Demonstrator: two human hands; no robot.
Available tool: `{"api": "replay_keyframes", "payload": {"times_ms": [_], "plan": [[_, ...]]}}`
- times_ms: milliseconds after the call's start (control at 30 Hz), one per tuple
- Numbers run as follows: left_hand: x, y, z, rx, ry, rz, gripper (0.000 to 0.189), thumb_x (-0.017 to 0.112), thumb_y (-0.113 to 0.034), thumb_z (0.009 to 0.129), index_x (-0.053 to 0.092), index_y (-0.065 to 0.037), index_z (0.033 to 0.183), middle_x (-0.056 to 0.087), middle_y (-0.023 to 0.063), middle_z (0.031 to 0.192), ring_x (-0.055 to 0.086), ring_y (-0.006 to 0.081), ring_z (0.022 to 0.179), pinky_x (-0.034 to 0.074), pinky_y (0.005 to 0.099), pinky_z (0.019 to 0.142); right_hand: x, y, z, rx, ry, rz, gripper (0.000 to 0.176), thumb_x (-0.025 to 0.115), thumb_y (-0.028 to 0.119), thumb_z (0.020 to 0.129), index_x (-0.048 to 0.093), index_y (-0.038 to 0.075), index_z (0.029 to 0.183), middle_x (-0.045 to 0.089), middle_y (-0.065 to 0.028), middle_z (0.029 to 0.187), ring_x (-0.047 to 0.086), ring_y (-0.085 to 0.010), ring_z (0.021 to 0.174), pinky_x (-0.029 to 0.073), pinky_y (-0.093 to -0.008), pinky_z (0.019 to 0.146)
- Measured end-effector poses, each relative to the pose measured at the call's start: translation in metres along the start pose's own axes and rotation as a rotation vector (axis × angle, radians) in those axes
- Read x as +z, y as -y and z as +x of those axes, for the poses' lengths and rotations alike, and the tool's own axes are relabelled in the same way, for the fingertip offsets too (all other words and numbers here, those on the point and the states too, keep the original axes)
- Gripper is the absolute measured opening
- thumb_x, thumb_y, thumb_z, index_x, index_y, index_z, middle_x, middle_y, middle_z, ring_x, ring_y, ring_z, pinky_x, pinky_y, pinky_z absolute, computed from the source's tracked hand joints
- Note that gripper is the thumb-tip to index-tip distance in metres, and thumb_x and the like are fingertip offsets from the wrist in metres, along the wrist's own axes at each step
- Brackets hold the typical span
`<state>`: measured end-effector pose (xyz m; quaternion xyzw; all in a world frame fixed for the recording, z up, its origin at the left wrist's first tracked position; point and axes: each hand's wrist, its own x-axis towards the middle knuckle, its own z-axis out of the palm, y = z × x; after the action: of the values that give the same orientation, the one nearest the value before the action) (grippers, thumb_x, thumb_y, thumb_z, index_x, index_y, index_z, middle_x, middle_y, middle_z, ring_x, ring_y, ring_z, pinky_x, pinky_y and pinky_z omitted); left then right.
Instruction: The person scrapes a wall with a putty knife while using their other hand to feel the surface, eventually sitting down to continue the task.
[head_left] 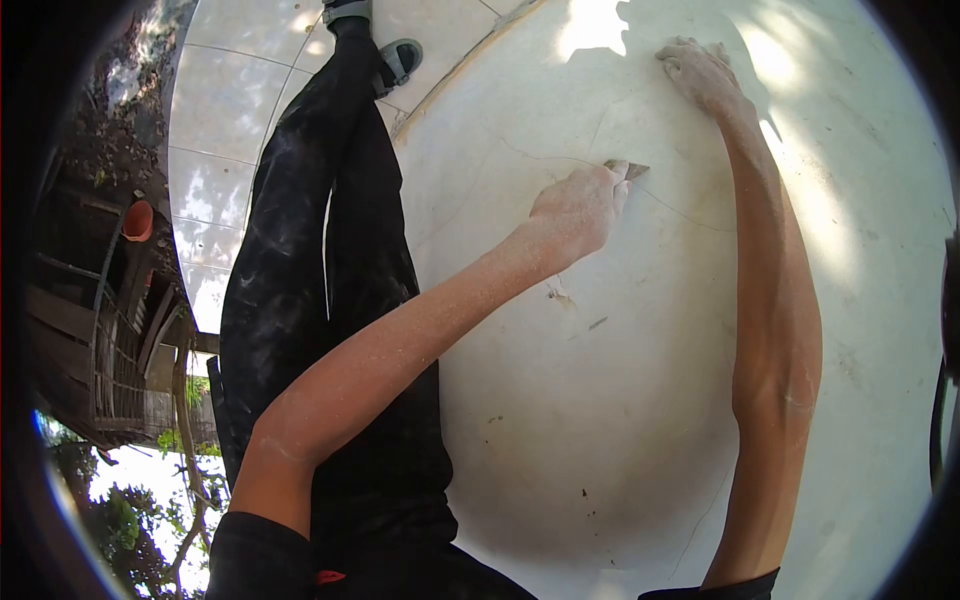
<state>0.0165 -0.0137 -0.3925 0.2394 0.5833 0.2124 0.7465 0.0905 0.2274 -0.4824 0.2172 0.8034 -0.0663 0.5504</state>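
Observation:
My left hand (578,212) is closed around a small grey triangular blade (636,171), whose tip points to the right over the pale, smooth surface (600,400). Pale dust coats this hand and its forearm. Farther up and to the right, my right hand (697,75) rests on the same surface, fingers slightly bent and apart, with nothing visible in it. Thin dark lines run across the surface near the blade. Below my left hand is a small chipped spot (560,294) beside a short grey mark (598,323).
My legs in black trousers (285,250) stretch along the left, with a grey sandal (402,62) on one foot. Light floor tiles (215,100) lie beyond them. An orange pot (138,221), wooden boards and foliage show at the far left. Sunlit patches cross the upper right.

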Motion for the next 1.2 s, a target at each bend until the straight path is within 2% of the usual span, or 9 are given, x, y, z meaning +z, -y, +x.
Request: {"api": "replay_keyframes", "payload": {"times_ms": [100, 233, 300, 600, 867, 967, 1067, 1133, 1200], "plan": [[-0.004, 0.002, 0.026, 0.035, -0.035, 0.017, 0.042, 0.04, -0.027, 0.101, 0.053, -0.001, 0.131, 0.064, 0.0268, 0.08, 0.064, 0.0405, 0.077, 0.049, 0.048, 0.071, -0.005, 0.003, -0.01, 0.046, 0.065, -0.045, 0.038, 0.044, 0.03, 0.097, 0.057, 0.021, 0.131, 0.043, -0.002, 0.148, 0.032, -0.0206, 0.141, 0.005, -0.0556, 0.119], [-0.001, -0.001, 0.003, 0.009, -0.003, -0.003, 0.043, 0.041, -0.026, 0.1, 0.052, 0.001, 0.132, 0.062, 0.0282, 0.078, 0.062, 0.041, 0.073, 0.047, 0.0468, 0.071, 0.021, -0.018, -0.004, 0.024, -0.095, -0.119, 0.039, 0.039, 0.035, 0.099, 0.058, 0.021, 0.129, 0.05, -0.0024, 0.142, 0.037, -0.0218, 0.138, 0.008, -0.0558, 0.118], [0.006, 0.001, -0.023, 0.014, 0.008, -0.032, 0.043, 0.041, -0.026, 0.1, 0.051, 0.001, 0.133, 0.062, 0.0282, 0.077, 0.062, 0.0408, 0.071, 0.047, 0.0461, 0.069, 0.026, -0.039, 0.003, -0.099, -0.04, -0.032, 0.045, 0.042, 0.043, 0.095, 0.06, 0.018, 0.128, 0.047, -0.0074, 0.145, 0.034, -0.0262, 0.14, 0.003, -0.0698, 0.11], [0.005, -0.002, -0.003, -0.08, 0.033, 0.006, 0.045, 0.041, -0.026, 0.1, 0.048, 0.002, 0.135, 0.062, 0.0279, 0.077, 0.063, 0.0411, 0.07, 0.048, 0.0458, 0.069, 0.034, -0.045, 0.009, -0.112, -0.111, 0.071, 0.038, 0.044, 0.04, 0.094, 0.066, 0.017, 0.116, 0.061, -0.0075, 0.124, 0.049, -0.0254, 0.124, 0.021, -0.0649, 0.105], [0.019, 0.016, -0.035, -0.019, -0.004, 0.036, 0.045, 0.039, -0.025, 0.1, 0.049, 0.003, 0.134, 0.059, 0.0293, 0.074, 0.063, 0.0384, 0.069, 0.046, 0.0464, 0.069, 0.078, -0.054, 0.028, -0.082, -0.288, 0.236, 0.034, 0.044, 0.039, 0.095, 0.068, 0.018, 0.105, 0.065, -0.0042, 0.115, 0.051, -0.0243, 0.119, 0.014, -0.0631, 0.108], [0.01, 0.012, -0.05, -0.133, 0.202, 0.026, 0.047, 0.034, -0.026, 0.102, 0.043, 0.001, 0.139, 0.065, 0.0277, 0.101, 0.064, 0.0411, 0.095, 0.051, 0.0489, 0.083, 0.093, -0.058, 0.037, -0.08, -0.257, 0.246, 0.034, 0.044, 0.039, 0.095, 0.069, 0.017, 0.104, 0.066, -0.0042, 0.115, 0.053, -0.0241, 0.118, 0.013, -0.0635, 0.108], [0.004, 0.019, -0.023, -0.183, 0.184, 0.023, 0.045, 0.035, -0.026, 0.102, 0.047, 0.001, 0.135, 0.065, 0.0267, 0.1, 0.063, 0.0417, 0.094, 0.05, 0.0495, 0.083, 0.05, -0.028, 0.013, 0.02, -0.156, 0.176, 0.037, 0.04, 0.038, 0.097, 0.064, 0.019, 0.117, 0.061, -0.0046, 0.126, 0.049, -0.0239, 0.125, 0.012, -0.0598, 0.113], [0.004, 0.034, 0.002, -0.049, 0.045, -0.039, 0.04, 0.037, -0.026, 0.101, 0.057, 0.001, 0.123, 0.059, 0.0245, 0.069, 0.059, 0.0355, 0.062, 0.044, 0.0459, 0.066, 0.028, -0.011, 0.001, 0.167, -0.049, 0.096, 0.043, 0.035, 0.038, 0.099, 0.058, 0.021, 0.13, 0.055, -0.0043, 0.137, 0.043, -0.0232, 0.133, 0.01, -0.0554, 0.117], [0.001, 0.037, 0.009, -0.062, 0.09, 0.002, 0.039, 0.037, -0.027, 0.102, 0.058, 0.0, 0.121, 0.06, 0.0239, 0.07, 0.059, 0.0359, 0.063, 0.045, 0.0459, 0.066, 0.028, -0.005, 0.003, 0.203, -0.033, 0.13, 0.045, 0.035, 0.039, 0.098, 0.059, 0.019, 0.13, 0.058, -0.0055, 0.133, 0.048, -0.0242, 0.129, 0.012, -0.0556, 0.116]]}}
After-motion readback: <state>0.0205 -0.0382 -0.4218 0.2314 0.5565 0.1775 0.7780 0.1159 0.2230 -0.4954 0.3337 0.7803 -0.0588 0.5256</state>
